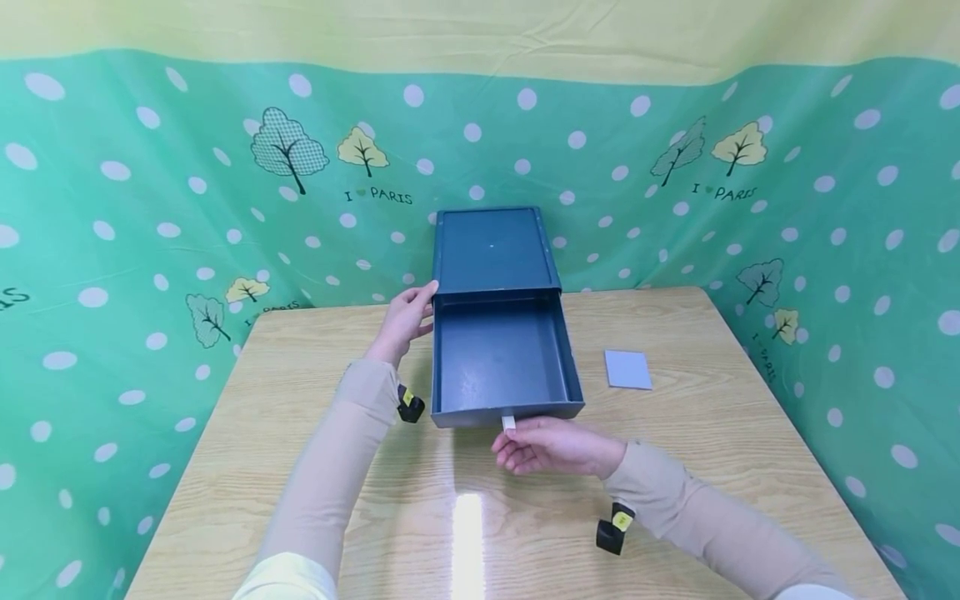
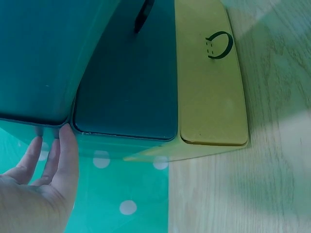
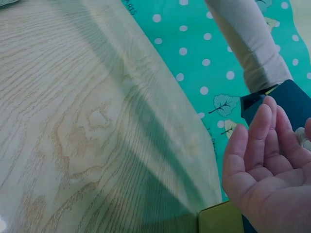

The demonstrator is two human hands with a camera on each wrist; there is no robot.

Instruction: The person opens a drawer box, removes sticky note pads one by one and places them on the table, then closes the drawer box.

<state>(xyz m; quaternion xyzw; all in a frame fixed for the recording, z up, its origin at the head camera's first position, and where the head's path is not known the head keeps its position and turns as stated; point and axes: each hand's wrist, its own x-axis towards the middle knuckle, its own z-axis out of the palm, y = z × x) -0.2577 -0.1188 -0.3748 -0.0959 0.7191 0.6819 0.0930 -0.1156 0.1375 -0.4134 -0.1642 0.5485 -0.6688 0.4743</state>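
Note:
A dark blue drawer unit stands at the back of the table, and its top drawer is pulled far out toward me. My right hand pinches the small white pull tab on that drawer's front, thumb on top. With fairly straight fingers, my left hand touches the left side of the unit near its upper front edge. Beneath the top drawer, the left wrist view shows another blue drawer and a yellow drawer with a black loop handle, both closed.
A light blue square lies on the wooden table, right of the unit. Green dotted cloth hangs behind and along both sides. A black wrist camera is on the left arm, another camera on the right.

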